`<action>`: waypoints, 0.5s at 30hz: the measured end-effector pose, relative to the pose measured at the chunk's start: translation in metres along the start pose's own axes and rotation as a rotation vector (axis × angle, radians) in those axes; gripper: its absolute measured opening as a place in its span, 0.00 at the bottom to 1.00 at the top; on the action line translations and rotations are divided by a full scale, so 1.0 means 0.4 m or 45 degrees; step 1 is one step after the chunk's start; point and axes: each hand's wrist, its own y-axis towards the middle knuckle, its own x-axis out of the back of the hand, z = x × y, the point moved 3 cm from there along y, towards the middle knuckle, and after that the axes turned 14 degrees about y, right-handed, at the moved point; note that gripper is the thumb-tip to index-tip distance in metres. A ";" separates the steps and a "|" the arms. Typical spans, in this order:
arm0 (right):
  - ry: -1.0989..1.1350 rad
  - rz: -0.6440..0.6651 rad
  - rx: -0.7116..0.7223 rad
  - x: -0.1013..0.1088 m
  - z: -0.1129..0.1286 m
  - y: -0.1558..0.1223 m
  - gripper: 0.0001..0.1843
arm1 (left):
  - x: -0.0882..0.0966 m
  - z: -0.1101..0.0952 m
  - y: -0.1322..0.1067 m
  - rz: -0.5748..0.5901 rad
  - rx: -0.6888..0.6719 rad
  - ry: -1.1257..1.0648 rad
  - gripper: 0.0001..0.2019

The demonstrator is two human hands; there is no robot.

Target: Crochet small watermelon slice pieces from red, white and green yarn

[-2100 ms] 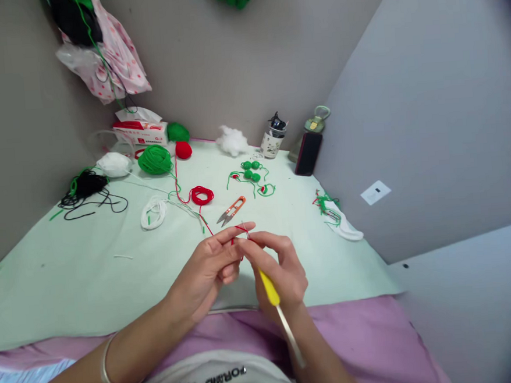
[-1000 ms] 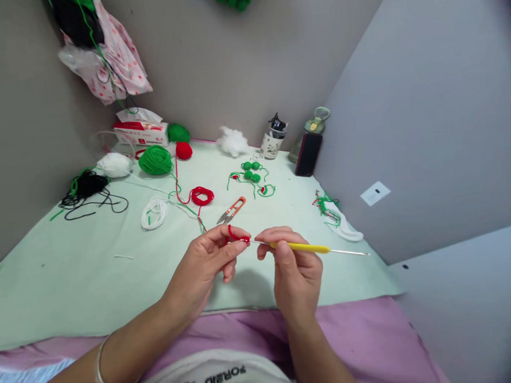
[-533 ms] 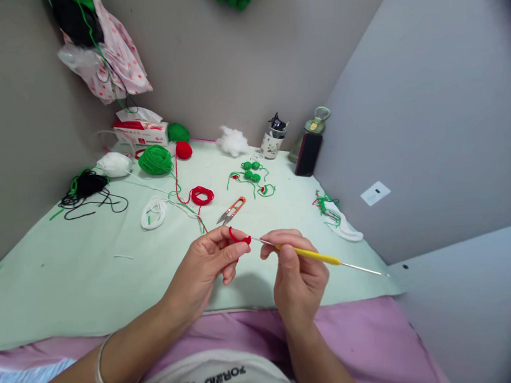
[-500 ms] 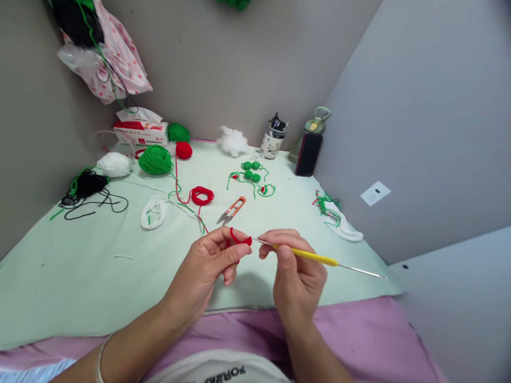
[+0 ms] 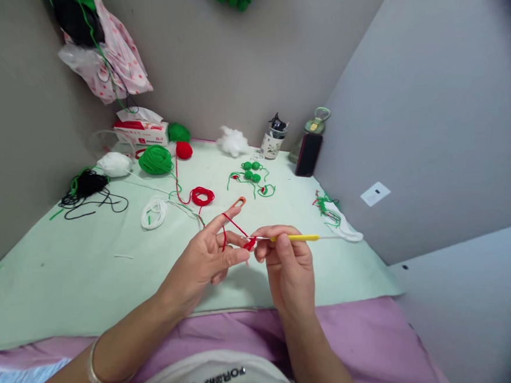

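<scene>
My left hand (image 5: 205,256) pinches a small bit of red yarn (image 5: 236,231) between thumb and middle finger, with the strand running up over the raised index finger. My right hand (image 5: 287,265) grips a crochet hook with a yellow handle (image 5: 294,238), lying level, its metal tip at the red loop by my left fingertips. Both hands hover over the near edge of the pale green table (image 5: 68,269). Orange thread snips (image 5: 239,202) lie just beyond my left index finger, mostly hidden by it.
Behind lie a red yarn coil (image 5: 202,195), green yarn ball (image 5: 154,159), small red ball (image 5: 183,150), white cord (image 5: 153,212), black cord (image 5: 87,186), green crocheted pieces (image 5: 251,173), stuffing (image 5: 231,140), a tissue box (image 5: 140,131), a cup (image 5: 272,143) and a dark phone (image 5: 307,153). Walls close in behind and right.
My left index finger has lifted, stretching the red strand upward. The hook has swung from pointing down-right to level, and its tip has moved into the red loop.
</scene>
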 end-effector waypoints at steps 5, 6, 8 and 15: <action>-0.011 0.012 0.017 -0.002 0.000 -0.001 0.12 | -0.001 0.003 0.001 -0.007 -0.003 -0.029 0.37; -0.014 0.021 0.018 -0.002 0.000 -0.002 0.11 | -0.002 0.004 0.001 -0.003 -0.001 -0.017 0.37; -0.035 0.050 0.025 -0.002 0.002 -0.006 0.10 | -0.003 0.006 0.001 -0.006 -0.006 0.006 0.38; -0.859 0.285 0.643 -0.022 0.021 -0.044 0.16 | -0.008 0.013 -0.013 -0.194 -0.117 0.048 0.41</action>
